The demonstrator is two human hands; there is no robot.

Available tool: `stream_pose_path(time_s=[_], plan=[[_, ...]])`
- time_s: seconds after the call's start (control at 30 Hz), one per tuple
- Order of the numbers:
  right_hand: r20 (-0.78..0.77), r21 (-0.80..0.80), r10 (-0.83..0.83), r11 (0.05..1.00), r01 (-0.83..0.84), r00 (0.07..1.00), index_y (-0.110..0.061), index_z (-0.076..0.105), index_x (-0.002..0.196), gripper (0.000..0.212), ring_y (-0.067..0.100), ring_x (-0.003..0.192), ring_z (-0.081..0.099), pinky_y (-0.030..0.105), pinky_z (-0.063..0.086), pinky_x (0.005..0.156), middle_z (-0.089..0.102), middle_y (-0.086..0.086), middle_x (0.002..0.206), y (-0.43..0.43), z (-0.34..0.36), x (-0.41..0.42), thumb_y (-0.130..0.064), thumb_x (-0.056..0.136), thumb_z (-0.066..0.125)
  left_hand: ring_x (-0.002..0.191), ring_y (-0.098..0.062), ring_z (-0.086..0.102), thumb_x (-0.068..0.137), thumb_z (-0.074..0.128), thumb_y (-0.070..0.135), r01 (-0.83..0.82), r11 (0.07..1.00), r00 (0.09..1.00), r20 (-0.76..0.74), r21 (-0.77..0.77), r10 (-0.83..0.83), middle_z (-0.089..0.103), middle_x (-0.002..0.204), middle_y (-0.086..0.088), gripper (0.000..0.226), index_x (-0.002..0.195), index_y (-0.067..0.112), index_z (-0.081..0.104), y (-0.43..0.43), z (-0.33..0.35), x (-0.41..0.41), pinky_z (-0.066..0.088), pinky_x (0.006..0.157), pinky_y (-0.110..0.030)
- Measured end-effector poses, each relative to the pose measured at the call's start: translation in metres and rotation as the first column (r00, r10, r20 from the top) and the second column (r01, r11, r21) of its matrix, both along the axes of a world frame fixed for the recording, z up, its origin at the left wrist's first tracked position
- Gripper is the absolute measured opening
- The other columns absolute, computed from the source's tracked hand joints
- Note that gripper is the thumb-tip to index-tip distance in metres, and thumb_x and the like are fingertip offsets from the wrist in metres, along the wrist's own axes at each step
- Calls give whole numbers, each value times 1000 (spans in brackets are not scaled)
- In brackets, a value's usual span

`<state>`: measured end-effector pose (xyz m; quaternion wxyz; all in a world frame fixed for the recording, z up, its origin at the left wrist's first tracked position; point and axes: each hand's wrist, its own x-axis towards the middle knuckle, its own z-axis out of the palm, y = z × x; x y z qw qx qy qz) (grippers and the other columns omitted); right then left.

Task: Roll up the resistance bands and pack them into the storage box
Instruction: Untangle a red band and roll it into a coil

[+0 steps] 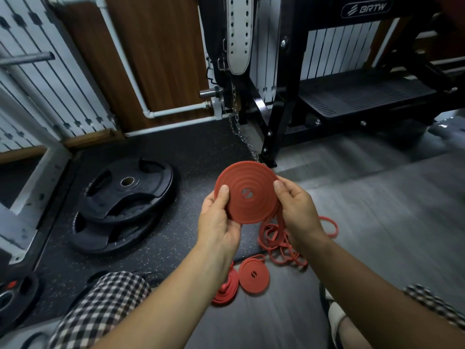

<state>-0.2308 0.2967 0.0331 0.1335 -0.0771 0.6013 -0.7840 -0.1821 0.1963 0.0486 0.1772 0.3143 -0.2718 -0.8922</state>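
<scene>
Left hand point(219, 222) grips the left edge of a flat red coil point(241, 210): thumb laid across the face, fingers behind. Right hand point(298, 212) holds the right edge, thumb on the outermost turn. Both are closed on the coil; neither is free.

The coil is held up between the hands, face toward the camera, a small hole at its centre, turns lying even.

The unrolled tail point(279, 219) leaves the coil at its lower right, passes along the inner side of the right hand and drops to a loose tangle point(281, 255) on the floor point(377, 222), directly below and slightly right of the hands. So the slack feeds from the right-hand side, and the right hand is the nearer to it. Judgement: rolling is well along on this band but unfinished; the next turns call for the right hand to guide the tail on while the left hand turns the coil.

Nearer the body, below the hands: a finished roll point(247, 282) lies flat, with a looser red bundle point(226, 290) touching its left side.

Left of the hands: stacked black weight plates point(113, 205).

The storage box is not in view.
</scene>
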Motion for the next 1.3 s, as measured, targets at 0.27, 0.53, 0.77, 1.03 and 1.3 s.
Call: stream_pose_path(time_s=[0.27, 0.53, 0.77, 1.03, 1.3], plan=[[-78, 102, 85, 992, -76, 993, -13, 52, 124, 31, 17, 102, 61, 29, 51, 92, 61, 9, 116, 12, 5, -5, -6, 96, 40, 74, -17, 61, 89, 56, 19, 271, 922, 962, 100, -277, -253, 63, 93, -9, 27, 113, 9, 49, -9, 1, 14, 54, 63, -31], [-211, 345, 242, 925, -159, 947, -15, 49, 122, 29, 12, 98, 59, 22, 49, 84, 59, -1, 108, 32, 8, 9, -11, 94, 49, 60, -12, 61, 90, 53, 7, 320, 835, 947, 184, -447, -264, 63, 78, -7, 6, 88, 12, 56, 7, -4, 29, 53, 57, -23], [-7, 330, -220, 920, 210, 975, 1, 51, 123, 31, 22, 113, 51, 14, 37, 87, 55, 10, 118, 15, -70, 46, -2, 96, 37, 70, -23, 56, 96, 44, 7, -136, 989, 958, 248, -57, 147, 58, 97, -18, 19, 112, 5, 52, 60, -83, 33, 53, 62, -34], [203, 697, -170, 717, -21, 964, 6, 52, 113, 31, 35, 107, 56, 30, 40, 81, 59, 24, 115, 20, -243, 90, -16, 93, 42, 93, -28, 51, 95, 46, 9, -373, 919, 713, 673, 128, 195, 47, 132, -29, 38, 131, -4, 42, 69, -238, 75, 46, 79, -48], [357, 829, -122, 499, -254, 926, 3, 62, 113, 26, 34, 104, 55, 27, 38, 89, 56, 25, 114, 15, -361, 77, -5, 90, 51, 95, -29, 47, 95, 46, 12, -509, 854, 491, 851, 109, 185, 46, 132, -29, 40, 133, 1, 39, 69, -353, 64, 43, 80, -47]])
